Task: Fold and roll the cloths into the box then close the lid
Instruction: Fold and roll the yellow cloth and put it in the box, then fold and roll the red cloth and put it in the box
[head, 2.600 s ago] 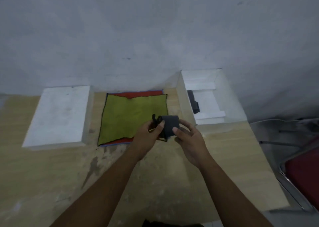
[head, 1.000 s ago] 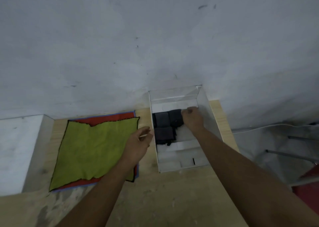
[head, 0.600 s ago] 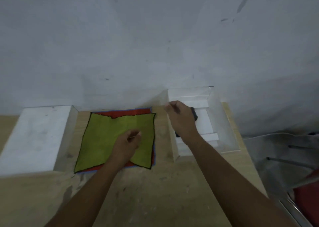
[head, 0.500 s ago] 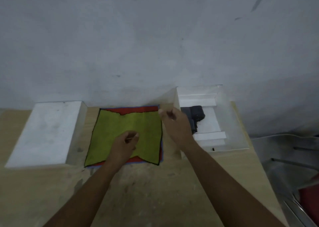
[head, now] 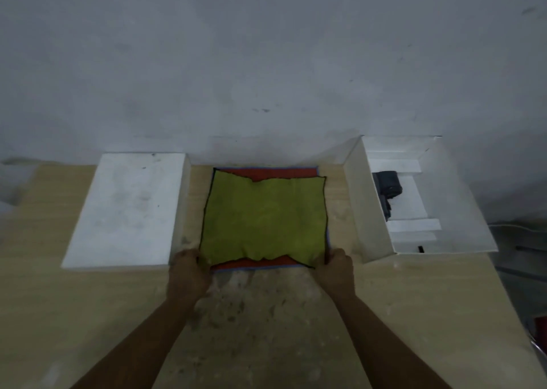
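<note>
A green cloth lies flat on top of a red cloth in the middle of the table. My left hand pinches the green cloth's near left corner. My right hand pinches its near right corner. The open white box stands to the right. Dark grey rolled cloths lie at the box's far left inside. The white lid lies flat on the left.
The wooden table runs up to a grey wall. Its right edge drops off beyond the box, where a cable and a red chair part show.
My right hand left the rolled grey cloth in the box and came back. Both hands moved to the near corners of the green cloth and took hold of them.
</note>
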Tool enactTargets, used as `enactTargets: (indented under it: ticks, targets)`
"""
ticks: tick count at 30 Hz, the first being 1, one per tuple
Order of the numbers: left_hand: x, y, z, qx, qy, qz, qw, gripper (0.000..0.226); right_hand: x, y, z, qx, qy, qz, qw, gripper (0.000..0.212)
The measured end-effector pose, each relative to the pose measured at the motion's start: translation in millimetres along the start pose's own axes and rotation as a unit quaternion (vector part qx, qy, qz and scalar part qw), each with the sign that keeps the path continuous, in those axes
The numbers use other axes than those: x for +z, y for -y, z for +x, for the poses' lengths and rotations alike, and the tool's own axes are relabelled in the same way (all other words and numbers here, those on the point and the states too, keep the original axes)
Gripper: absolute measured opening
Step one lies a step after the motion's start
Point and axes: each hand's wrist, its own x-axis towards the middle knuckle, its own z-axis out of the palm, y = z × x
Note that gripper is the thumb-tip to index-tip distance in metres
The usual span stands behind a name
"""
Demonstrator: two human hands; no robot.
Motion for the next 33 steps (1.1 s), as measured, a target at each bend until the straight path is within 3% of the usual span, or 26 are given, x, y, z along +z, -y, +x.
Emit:
enactTargets:
  ticks: [5,13,15,17,20,23,26,33]
  targets:
    - [4,5,3,0.010,0.015,0.046,0.999,0.035,17,6,-3,0.047,-0.032,0.010,0.998,0.032]
    - [-6,-1,6,0.024,0.023,-0.090,0.995,0.020,23,22,-7,0.075,-0.068,0.035,0.994,0.037]
    - [-13,-3,7,0.016,0.036,-0.132,0.990,0.013,21,24,-6,0.113,-0.042,0.103,0.987,0.033]
    - [-20,-8,8,-0.025,0.070,-0.223,0.972,0.017,16,24,-4,0.152,0.000,0.249,0.957,0.015]
    - [-32,-18,4,-0.080,0.089,-0.422,0.899,0.008,3,26,-2,0.188,0.042,0.444,0.875,0.011]
    - [-43,-20,7,-0.041,0.037,-0.454,0.889,0.014,-12,28,-2,0.174,0.073,0.552,0.812,0.012]
    - [-49,-19,0,-0.020,0.025,-0.459,0.888,0.015,-26,26,-11,0.140,0.098,0.575,0.800,0.020]
    - [-55,5,-45,-0.015,0.008,-0.478,0.878,0.018,-49,1,-49,0.107,0.115,0.566,0.810,0.021]
